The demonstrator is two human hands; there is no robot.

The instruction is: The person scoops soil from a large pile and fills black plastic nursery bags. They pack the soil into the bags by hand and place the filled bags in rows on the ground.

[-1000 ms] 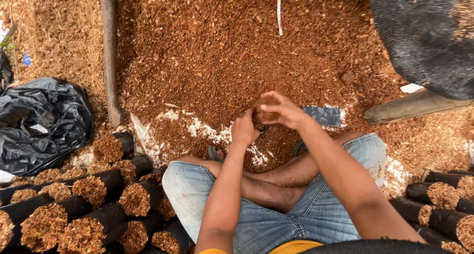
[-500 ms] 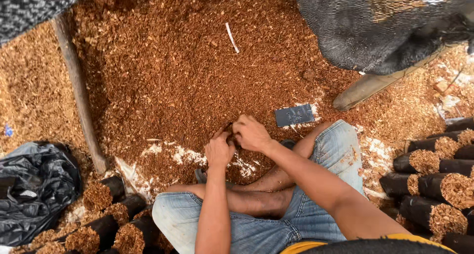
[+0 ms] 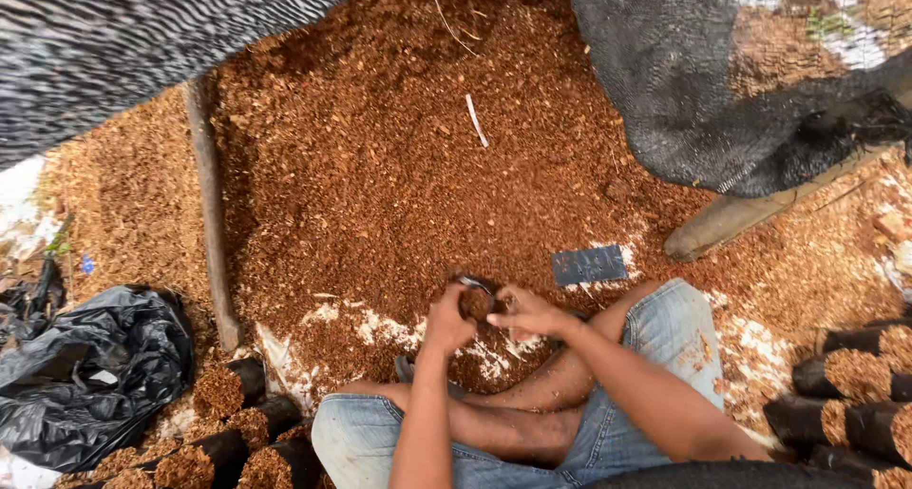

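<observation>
I sit cross-legged in blue denim shorts at the edge of a reddish-brown pile of wood chips (image 3: 380, 156). My left hand (image 3: 446, 323) and my right hand (image 3: 524, 313) meet in front of my knees, both gripping a small black grow bag (image 3: 475, 299) whose open mouth shows chips inside. The bag's black rim peeks out above my fingers; most of the bag is hidden by my hands. A flat empty black bag (image 3: 589, 264) lies on the chips just right of my hands.
Filled black bags (image 3: 237, 437) lie stacked at lower left, more filled bags (image 3: 855, 394) at lower right. A crumpled black plastic sheet (image 3: 90, 375) sits at left. A wooden pole (image 3: 211, 213) runs along the pile. Dark shade netting (image 3: 722, 80) hangs upper right over a log (image 3: 741, 218).
My hands have sunk lower and nearer my knees, still closed around the small bag. The view tilted, bringing netting into the top left and shifting the filled bags down.
</observation>
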